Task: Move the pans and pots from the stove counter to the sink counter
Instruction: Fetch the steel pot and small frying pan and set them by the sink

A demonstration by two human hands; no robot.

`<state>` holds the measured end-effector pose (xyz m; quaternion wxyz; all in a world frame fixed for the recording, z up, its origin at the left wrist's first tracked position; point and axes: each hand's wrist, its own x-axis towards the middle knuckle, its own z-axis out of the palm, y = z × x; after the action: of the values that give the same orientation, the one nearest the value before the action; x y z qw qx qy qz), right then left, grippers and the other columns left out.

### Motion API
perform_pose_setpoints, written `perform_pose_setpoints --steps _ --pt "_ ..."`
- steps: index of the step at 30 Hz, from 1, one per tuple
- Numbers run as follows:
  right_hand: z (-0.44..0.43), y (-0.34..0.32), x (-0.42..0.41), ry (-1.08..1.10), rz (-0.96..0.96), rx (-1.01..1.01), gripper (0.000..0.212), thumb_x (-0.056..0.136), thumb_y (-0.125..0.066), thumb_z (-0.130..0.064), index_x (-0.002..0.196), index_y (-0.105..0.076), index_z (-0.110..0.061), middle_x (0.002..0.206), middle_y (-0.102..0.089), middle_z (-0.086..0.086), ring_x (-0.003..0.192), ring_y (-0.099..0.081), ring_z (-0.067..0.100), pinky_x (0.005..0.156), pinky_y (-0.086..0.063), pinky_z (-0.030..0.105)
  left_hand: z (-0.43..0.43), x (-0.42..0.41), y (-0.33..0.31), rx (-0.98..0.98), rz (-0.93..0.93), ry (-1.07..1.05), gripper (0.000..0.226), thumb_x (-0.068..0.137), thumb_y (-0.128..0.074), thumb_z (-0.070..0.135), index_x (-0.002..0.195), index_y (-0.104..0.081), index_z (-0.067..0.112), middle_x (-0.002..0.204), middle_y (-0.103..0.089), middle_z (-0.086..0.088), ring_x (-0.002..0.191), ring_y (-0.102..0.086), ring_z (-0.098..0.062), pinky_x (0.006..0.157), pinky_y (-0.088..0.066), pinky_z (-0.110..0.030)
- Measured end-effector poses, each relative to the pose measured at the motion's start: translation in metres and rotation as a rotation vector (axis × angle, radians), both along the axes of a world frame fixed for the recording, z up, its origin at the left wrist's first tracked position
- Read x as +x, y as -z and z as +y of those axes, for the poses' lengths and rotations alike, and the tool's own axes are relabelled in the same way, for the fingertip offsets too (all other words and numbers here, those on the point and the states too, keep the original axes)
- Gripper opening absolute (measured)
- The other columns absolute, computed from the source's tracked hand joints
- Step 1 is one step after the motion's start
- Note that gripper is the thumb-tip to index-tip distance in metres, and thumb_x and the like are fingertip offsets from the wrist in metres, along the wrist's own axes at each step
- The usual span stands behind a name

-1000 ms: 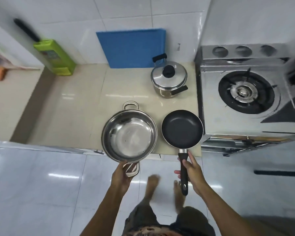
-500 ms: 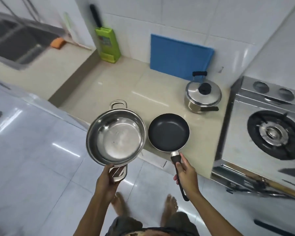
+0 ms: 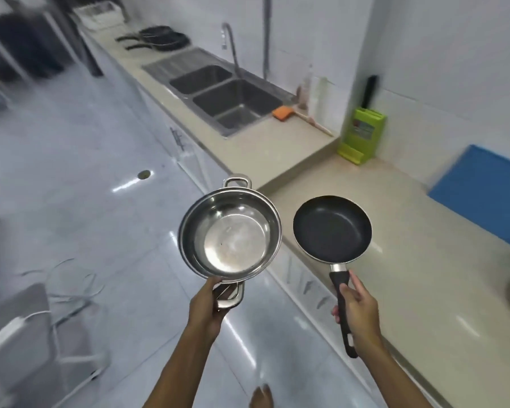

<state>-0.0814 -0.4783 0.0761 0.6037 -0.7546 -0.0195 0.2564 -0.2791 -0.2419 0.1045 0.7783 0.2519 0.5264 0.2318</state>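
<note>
You have both loads up and off the counter: your left hand [image 3: 208, 307] is clamped on the near loop handle of the steel pot [image 3: 229, 231], and your right hand [image 3: 358, 315] is wrapped round the black handle of the frying pan [image 3: 332, 228]. Take the sink [image 3: 218, 92] as your mark. The pot hangs over the floor on your side of the sink, just off the counter edge; the pan floats beside it over the lower counter [image 3: 395, 254], well short of the sink. Pot and pan rims sit near each other but apart.

By my reading you are mid-carry, with neither piece set down yet. Dark pans [image 3: 159, 39] already lie on the counter beyond the sink, so part of the job looks done. At the right edge of view a blurred metal shape may be another pot still waiting; I cannot tell for sure.

There is bare counter between the sink and the step down to the lower counter, with a sponge [image 3: 281, 112] and a green knife block [image 3: 361, 136] at the wall. The stretch beyond the sink is partly taken. The floor alongside the cabinets looks open, so keep the pot clear of the counter lip as you go
</note>
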Motion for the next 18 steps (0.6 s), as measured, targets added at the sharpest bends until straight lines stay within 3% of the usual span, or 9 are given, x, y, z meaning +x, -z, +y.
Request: perform_pose_setpoints --steps 10,13,18 --pt "0.224 -0.028 0.024 -0.156 0.025 0.122 0.054 0.099 -0.056 -0.014 0.147 -0.048 -0.037 0.076 -0.077 -0.002 0.047 -0.057 0.023 0.042 -0.050 0.033 0.179 -0.020 -0.010 0.038 -0.003 -0.226 0.036 0.084 -0.073 0.010 0.116 -0.067 -0.005 0.101 -0.079 -0.024 0.093 -0.079 -0.031 0.061 -0.064 -0.037" --pt "0.286 -0.024 0.048 -0.201 0.021 0.137 0.055 0.097 -0.057 -0.017 0.147 -0.047 -0.037 0.087 -0.080 -0.003 0.047 -0.057 0.023 0.043 -0.050 0.033 0.238 -0.005 -0.003 0.035 -0.032 -0.278 0.040 0.085 -0.071 0.009 0.121 -0.065 -0.007 0.100 -0.078 -0.026 0.089 -0.079 -0.031 0.062 -0.064 -0.036" --pt "0.403 -0.019 0.103 -0.280 0.033 0.142 0.054 0.097 -0.057 -0.018 0.146 -0.048 -0.039 0.097 -0.080 -0.004 0.047 -0.058 0.023 0.043 -0.049 0.032 0.338 0.039 -0.004 0.029 -0.063 -0.359 0.041 0.087 -0.068 0.008 0.124 -0.063 -0.009 0.104 -0.076 -0.029 0.094 -0.077 -0.034 0.077 -0.063 -0.041"
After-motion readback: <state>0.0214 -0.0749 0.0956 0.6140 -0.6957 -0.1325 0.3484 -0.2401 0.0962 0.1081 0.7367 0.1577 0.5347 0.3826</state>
